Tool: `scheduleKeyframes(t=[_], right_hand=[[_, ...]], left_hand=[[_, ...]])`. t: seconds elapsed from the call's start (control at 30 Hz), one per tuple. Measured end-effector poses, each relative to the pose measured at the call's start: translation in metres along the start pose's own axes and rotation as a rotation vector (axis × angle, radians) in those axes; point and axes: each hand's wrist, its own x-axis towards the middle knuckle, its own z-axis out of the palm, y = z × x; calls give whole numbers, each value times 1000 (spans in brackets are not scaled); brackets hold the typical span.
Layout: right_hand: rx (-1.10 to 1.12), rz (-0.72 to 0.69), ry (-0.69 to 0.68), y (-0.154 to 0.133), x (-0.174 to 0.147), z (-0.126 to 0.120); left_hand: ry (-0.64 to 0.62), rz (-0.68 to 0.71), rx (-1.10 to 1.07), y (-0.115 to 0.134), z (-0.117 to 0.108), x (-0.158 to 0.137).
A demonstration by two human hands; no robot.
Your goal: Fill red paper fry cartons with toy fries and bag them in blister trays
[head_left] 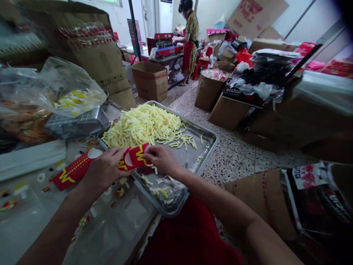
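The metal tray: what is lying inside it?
Inside the metal tray is a heap of pale yellow sticks; loose sticks and whitish residue lie beside it and nearer. The bottom under the heap is covered and cannot be seen; the red carton and right hand hide more.

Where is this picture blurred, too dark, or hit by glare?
Head view: blur smears the cardboard box at upper left; the top right corner is nearly black; the plastic bag with yellow contents shows shiny highlights; the fries look fairly clear.
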Motion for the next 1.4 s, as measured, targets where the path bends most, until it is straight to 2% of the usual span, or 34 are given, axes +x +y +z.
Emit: scheduleKeyframes(t=[0.1, 0.17, 0.27, 0.33, 0.4, 0.43, 0.53, 0.63, 0.7, 0.8, 0.9, 0.97, 1.03, 1.1, 1.13, 1.27, 1.33, 1.4], right_hand=[[-214, 2, 114, 2, -18, -13], [-336, -10, 141, -3, -28, -12], [-311, -118, 26, -8, -35, -11], [-223, -222, -90, -2, -34, -23], [-234, -287, -150, 12, -28, -53], [-307, -297, -149, 21, -23, -73], [-670, -352, -189, 49, -5, -137], [-823, -261, -200, 65, 14, -173], [-872, -90, -148, 70, 22, -174], [-908, 125, -111, 79, 27, -157], [-869, 209, -82, 92, 25, -144], [-813, 232, -15, 98, 23, -144], [-730, 186, 64, 100, 19, -149], [-664, 48, 60, 99, 16, -156], [-660, -48, -4, 97, 15, -158], [-814, -396, -436, 90, 17, -156], [-908, -453, -542, 88, 24, -152], [-958, -438, -594, 85, 35, -147]], left_hand=[[48, 0, 99, 11, -2, 1], [100, 40, 105, 29, 1, 4], [84, 98, 25, 64, 12, 8], [43, 55, -28, 79, 20, 9], [8, -3, -89, 83, 28, 7], [-8, -16, -122, 82, 31, 6], [-49, 3, -203, 73, 36, 1], [-36, 66, -248, 73, 35, -1], [10, 81, -273, 78, 32, 1], [86, 72, -290, 83, 27, 4], [108, 44, -275, 79, 26, 1], [107, 18, -275, 73, 28, -3], [103, 13, -285, 68, 31, -7], [96, 8, -289, 67, 35, -9], [93, 3, -292, 68, 36, -9], [79, 0, -316, 77, 38, -6], [74, 13, -314, 83, 36, -2], [50, 32, -296, 90, 33, 4]])
